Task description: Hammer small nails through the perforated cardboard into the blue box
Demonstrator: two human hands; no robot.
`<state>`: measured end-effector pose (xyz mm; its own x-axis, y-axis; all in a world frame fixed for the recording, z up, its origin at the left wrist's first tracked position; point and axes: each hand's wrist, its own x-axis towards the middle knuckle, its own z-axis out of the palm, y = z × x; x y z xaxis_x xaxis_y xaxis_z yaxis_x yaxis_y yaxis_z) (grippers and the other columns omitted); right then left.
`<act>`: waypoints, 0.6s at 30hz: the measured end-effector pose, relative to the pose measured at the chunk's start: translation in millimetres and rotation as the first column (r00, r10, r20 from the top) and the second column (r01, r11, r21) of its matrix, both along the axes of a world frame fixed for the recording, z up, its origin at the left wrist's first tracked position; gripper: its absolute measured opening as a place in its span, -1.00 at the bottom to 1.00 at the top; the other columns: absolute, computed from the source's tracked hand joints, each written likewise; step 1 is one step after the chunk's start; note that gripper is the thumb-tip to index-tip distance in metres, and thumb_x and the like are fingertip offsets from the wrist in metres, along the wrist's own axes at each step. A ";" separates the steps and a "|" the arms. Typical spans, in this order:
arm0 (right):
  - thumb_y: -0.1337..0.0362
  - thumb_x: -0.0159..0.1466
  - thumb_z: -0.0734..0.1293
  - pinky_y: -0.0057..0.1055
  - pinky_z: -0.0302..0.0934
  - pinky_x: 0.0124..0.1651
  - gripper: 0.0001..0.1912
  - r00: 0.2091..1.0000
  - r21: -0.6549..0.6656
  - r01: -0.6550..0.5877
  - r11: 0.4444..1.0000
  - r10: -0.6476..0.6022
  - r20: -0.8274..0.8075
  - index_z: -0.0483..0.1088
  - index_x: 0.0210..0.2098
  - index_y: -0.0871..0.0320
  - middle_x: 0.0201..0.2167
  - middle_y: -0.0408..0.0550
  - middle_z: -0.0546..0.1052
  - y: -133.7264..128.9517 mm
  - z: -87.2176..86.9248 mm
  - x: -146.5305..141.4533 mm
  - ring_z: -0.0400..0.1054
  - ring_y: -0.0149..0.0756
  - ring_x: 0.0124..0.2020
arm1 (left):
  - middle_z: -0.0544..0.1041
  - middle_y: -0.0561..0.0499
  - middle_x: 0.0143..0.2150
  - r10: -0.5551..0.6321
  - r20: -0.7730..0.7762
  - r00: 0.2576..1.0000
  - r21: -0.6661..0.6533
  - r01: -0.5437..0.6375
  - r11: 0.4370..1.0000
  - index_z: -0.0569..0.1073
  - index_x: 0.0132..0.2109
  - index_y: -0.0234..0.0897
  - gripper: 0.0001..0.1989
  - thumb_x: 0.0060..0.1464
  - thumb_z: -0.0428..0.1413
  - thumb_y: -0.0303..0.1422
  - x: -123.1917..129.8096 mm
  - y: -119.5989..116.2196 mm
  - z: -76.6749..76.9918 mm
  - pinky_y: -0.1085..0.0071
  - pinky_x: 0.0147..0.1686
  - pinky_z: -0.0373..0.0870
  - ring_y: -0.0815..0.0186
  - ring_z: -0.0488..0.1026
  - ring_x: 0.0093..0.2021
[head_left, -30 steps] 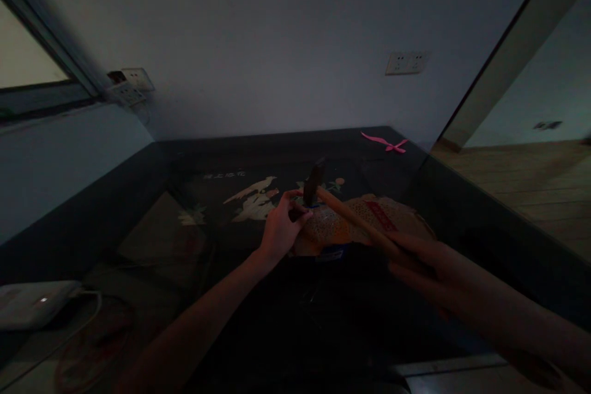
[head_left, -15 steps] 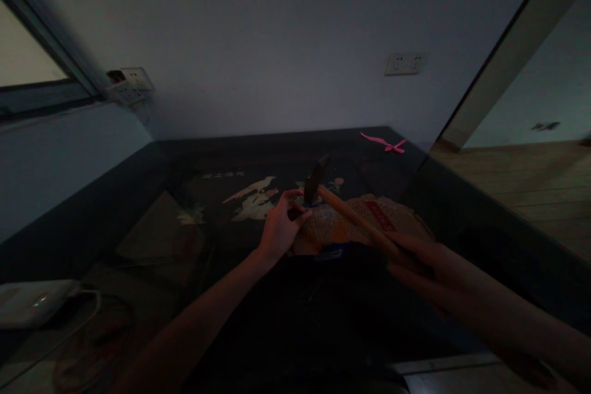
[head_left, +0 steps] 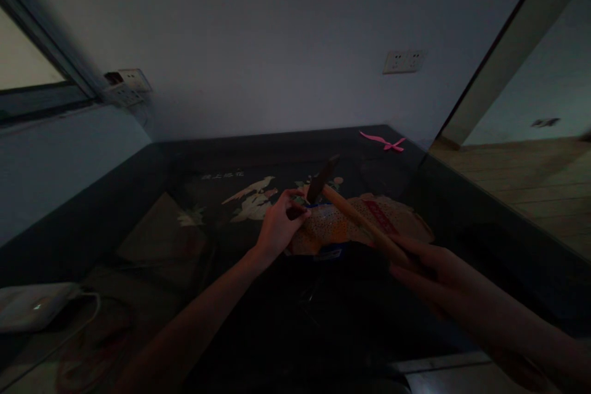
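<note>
A hammer with a dark head and a wooden handle (head_left: 357, 217) is in my right hand (head_left: 434, 271), whose fingers are wrapped round the handle's lower end. The hammer's head lies just right of the fingertips of my left hand (head_left: 282, 221). Thumb and forefinger of that hand are pinched at the left end of a speckled orange and brown package (head_left: 330, 225) with a red band and blue edges. Whatever is between those fingertips is too small and dark to make out. The package lies flat on the dark table.
The dark glossy table (head_left: 272, 143) bears an inlaid bird and flower picture. A pink ribbon (head_left: 388, 144) lies at its back right. At the lower left are a white power strip (head_left: 37, 306) and its cable. Sockets (head_left: 403, 62) sit on the wall behind.
The hammer's head has tilted and shifted slightly to the right, a little away from my left fingertips. My left hand has stayed nearly in place at the package.
</note>
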<state>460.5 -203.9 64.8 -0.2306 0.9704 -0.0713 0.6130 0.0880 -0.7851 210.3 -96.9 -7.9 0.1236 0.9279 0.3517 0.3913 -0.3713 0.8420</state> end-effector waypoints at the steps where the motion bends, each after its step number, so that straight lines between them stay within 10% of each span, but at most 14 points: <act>1: 0.11 0.21 0.28 -0.51 0.21 -0.66 -0.59 1.000 -0.015 0.013 1.000 -0.013 -0.020 0.44 0.00 0.11 -0.55 -0.15 0.44 -1.4 -3.4 1.0 0.30 -0.36 -0.61 | 0.56 0.10 -0.35 -0.014 -0.001 1.000 -0.003 0.014 1.000 0.33 -0.05 -0.21 -0.67 0.02 0.17 -0.46 -0.5 -0.4 0.8 0.37 -0.24 0.46 0.30 0.55 -0.29; 8: 0.05 0.19 0.31 -0.46 0.26 -0.59 -0.52 0.964 -0.084 0.224 0.971 -0.233 -0.131 0.41 0.07 0.04 -0.49 -0.13 0.46 -15.8 -16.4 6.9 0.34 -0.28 -0.53 | 0.56 0.03 -0.24 -0.042 -0.075 0.996 0.056 0.046 0.997 0.32 0.00 -0.21 -0.61 0.00 0.18 -0.45 -3.7 0.1 7.8 0.34 -0.17 0.48 0.29 0.54 -0.21; 14: 0.05 0.20 0.30 -0.51 0.15 -0.61 -0.54 0.942 -0.101 0.258 0.961 -0.274 -0.196 0.40 0.05 0.07 -0.52 -0.19 0.35 -25.8 -18.5 5.0 0.21 -0.37 -0.57 | 0.53 -0.02 -0.17 0.100 -0.252 0.963 0.386 0.005 0.922 0.35 -0.02 -0.24 -0.69 0.05 0.13 -0.43 -14.9 -34.0 45.1 0.36 -0.15 0.42 0.31 0.49 -0.22; 18: 0.05 0.20 0.30 -0.53 0.06 -0.67 -0.50 0.930 -0.148 0.259 0.955 -0.288 -0.227 0.34 0.09 0.11 -0.57 -0.23 0.26 -27.6 -28.0 7.3 0.13 -0.42 -0.63 | 0.54 0.04 -0.27 -0.085 -0.502 0.861 0.406 0.321 0.856 0.39 -0.10 -0.19 -0.84 0.15 0.05 -0.42 -17.3 -79.2 43.5 0.44 -0.26 0.37 0.35 0.48 -0.29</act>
